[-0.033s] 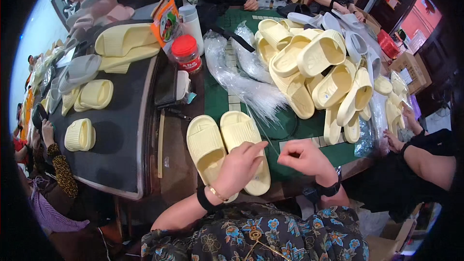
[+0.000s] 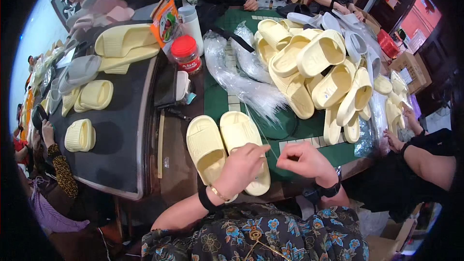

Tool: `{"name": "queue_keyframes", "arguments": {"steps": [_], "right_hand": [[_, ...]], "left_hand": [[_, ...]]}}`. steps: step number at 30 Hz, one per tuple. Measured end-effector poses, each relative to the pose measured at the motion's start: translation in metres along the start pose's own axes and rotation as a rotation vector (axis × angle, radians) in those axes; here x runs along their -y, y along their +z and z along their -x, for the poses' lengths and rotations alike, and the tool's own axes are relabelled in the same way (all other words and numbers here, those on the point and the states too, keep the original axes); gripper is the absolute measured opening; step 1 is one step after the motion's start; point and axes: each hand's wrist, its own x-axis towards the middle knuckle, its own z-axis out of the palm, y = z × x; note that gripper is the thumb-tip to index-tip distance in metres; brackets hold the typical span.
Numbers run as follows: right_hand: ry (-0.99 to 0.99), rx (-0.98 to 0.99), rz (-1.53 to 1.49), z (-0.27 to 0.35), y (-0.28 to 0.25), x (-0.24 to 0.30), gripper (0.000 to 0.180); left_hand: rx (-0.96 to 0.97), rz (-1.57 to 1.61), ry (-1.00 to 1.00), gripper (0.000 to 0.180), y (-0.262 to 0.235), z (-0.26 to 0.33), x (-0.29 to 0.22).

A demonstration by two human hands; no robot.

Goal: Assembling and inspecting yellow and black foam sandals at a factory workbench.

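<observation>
The pair of pale yellow slippers (image 2: 226, 151) under the left hand (image 2: 240, 166) looks like soft foam, matt, with fine ribs across the strap. The heap of yellow slippers (image 2: 316, 75) has the same matt foam surface. The clear bags (image 2: 246, 79) are thin plastic film, glossy and wrinkled. The green mat (image 2: 299, 137) looks like matt rubber or plastic with printed white lines. The black conveyor belt (image 2: 116, 135) is dull, smooth rubber, and its edge frame (image 2: 144, 130) seems bare metal. The jar (image 2: 186, 54) is clear plastic with a shiny red lid. The black wristband (image 2: 207, 200) looks smooth and matt. The person's blouse (image 2: 270, 237) is printed cloth.
</observation>
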Motion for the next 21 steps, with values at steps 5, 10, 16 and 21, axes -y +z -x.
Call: {"name": "queue_keyframes", "arguments": {"steps": [5, 10, 16, 21], "right_hand": [[-0.087, 0.246, 0.016, -0.005, -0.003, 0.003, 0.011], [-0.203, 0.358, 0.011, -0.025, -0.001, 0.002, 0.013], [-0.042, 0.008, -0.138, -0.083, 0.002, -0.021, 0.019], [-0.260, -0.042, 0.550, -0.152, 0.025, -0.068, 0.024]], "left_hand": [[0.020, 0.026, 0.028, 0.026, 0.004, 0.004, -0.004], [-0.085, -0.071, 0.143, 0.020, -0.002, 0.004, 0.000], [-0.174, -0.047, 0.131, 0.017, -0.002, 0.005, 0.005], [-0.165, -0.074, 0.134, 0.015, -0.001, 0.009, 0.005]]}}
